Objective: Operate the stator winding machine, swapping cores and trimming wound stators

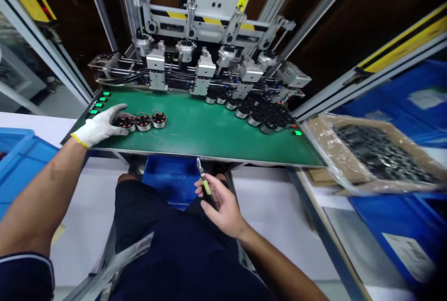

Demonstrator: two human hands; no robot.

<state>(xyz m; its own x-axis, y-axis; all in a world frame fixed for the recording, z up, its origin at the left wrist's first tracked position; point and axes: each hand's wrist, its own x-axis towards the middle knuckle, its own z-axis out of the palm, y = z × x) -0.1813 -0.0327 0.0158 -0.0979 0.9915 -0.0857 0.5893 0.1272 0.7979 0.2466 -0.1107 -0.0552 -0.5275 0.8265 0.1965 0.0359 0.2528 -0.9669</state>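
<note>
Motor stators (143,123) at L end of green worktop (195,131); hand tool (206,185) in R hand (223,205)

Stators, w/ copper windings & silvery rims, are lined up in a short row nr the front L part of the worktop, upright & close together. The leftmost stator (128,124) is partly covered by the L hand (99,126), which is clad in a white glove w/ yellow cuff. Fingers are curved past its far side, thumb laid on the near side; whether it's firmly gripped can't be told. The other stators, to the R, are left untouched.

By the R hand, which is bare, the hand tool is gripped, fingers closed round its black & yellow-green handle. Its metal tip is pointed up at the worktop's front edge; contact there can't be told.

At the worktop's R end, black-topped parts (256,113) w/ silvery sides are crowded tog., tailing off leftward in a line. Behind, a multi-head machine (204,70) is mounted across the back. Green-lit buttons (101,99) are set along the L edge. To the R, a plastic-lined carton (316,131) is filled w/ small dark parts (384,154). Below the front edge, a blue bin (171,177) is seen.
</note>
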